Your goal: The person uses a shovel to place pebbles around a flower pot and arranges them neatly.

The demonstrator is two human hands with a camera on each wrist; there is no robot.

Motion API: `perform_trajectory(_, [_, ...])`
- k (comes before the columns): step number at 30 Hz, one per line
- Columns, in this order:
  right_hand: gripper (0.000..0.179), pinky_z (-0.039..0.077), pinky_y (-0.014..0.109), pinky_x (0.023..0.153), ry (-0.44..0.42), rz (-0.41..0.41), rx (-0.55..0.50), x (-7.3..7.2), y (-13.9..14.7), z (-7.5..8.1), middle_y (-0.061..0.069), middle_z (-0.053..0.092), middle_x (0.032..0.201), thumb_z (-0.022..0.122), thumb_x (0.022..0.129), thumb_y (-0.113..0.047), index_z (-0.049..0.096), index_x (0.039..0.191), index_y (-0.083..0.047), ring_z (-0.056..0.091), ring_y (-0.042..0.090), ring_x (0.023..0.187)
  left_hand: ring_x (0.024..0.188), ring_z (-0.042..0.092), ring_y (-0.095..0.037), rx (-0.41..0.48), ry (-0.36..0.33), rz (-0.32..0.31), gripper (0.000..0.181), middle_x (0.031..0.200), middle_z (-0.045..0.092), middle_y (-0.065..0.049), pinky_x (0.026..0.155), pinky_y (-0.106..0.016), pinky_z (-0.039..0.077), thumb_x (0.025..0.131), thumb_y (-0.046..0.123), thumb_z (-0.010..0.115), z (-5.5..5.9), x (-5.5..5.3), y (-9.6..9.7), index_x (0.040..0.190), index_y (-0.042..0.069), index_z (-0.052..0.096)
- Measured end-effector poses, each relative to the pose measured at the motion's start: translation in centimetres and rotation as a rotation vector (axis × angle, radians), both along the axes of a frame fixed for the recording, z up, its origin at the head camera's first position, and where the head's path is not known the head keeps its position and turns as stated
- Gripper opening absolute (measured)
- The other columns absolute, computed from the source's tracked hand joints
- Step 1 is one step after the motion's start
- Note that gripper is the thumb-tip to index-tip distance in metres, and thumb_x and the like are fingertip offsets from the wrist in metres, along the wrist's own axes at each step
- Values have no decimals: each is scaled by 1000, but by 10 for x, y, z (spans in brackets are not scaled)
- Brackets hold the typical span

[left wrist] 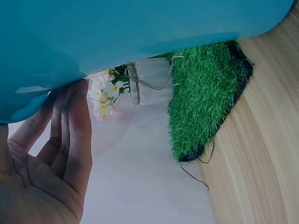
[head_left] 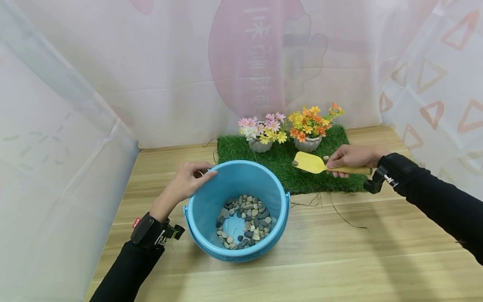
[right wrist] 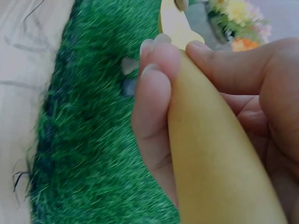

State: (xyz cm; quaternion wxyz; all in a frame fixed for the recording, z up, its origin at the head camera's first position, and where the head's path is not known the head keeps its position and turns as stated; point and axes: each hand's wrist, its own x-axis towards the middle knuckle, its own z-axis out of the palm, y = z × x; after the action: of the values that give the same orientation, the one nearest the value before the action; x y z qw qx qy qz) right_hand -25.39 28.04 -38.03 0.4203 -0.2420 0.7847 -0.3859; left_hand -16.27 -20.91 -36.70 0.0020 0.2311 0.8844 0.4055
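Note:
A light-blue bucket [head_left: 237, 163] stands tilted toward the camera, with grey and tan pebbles [head_left: 256, 218] around a bare patch of its floor. My left hand [head_left: 185, 180] holds the bucket's rim at its left side; in the left wrist view its fingers [left wrist: 77, 135] touch the blue wall. Over the artificial grass mat [head_left: 279, 172], my right hand [head_left: 349, 158] grips a small yellow trowel [head_left: 311, 162] by its wooden handle [right wrist: 201, 130]. One pebble [head_left: 294, 163] shows at the trowel blade's tip. In the right wrist view, pebbles [right wrist: 129, 66] lie on the grass beside the fingers.
Two pots of artificial flowers stand at the mat's back: pink and white [head_left: 260, 144] on the left, orange and yellow [head_left: 307, 144] on the right. Loose dark strands [head_left: 349, 220] trail from the mat onto the wooden table [head_left: 339, 260]. Printed curtains [head_left: 170, 84] enclose the back and sides.

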Motion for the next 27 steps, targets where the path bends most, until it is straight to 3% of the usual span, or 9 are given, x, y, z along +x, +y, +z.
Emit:
perform_trajectory(9, [28, 49, 40, 67, -59, -39, 72, -4, 2, -16, 28, 56, 90, 46, 98, -15, 59, 104, 9, 55, 26, 68, 64, 60, -7, -15, -8, -5, 25, 85, 65, 7, 56, -30, 52, 92, 36, 57, 1, 1, 0, 106, 18, 68])
perform_trajectory(16, [26, 50, 39, 63, -27, -48, 158, -6, -6, -13, 18, 60, 83, 47, 97, -15, 61, 102, 7, 56, 20, 66, 63, 60, -7, -19, -4, -5, 25, 85, 65, 8, 55, -30, 52, 92, 36, 57, 0, 1, -1, 106, 18, 68])
perform_trajectory(27, [26, 49, 38, 64, 71, -7, 241, -6, -14, 0, 15, 59, 84, 45, 98, -13, 60, 105, 7, 55, 23, 70, 63, 60, -7, -1, -4, -12, 24, 85, 66, 7, 55, -30, 52, 92, 33, 58, 1, 1, -1, 106, 17, 68])
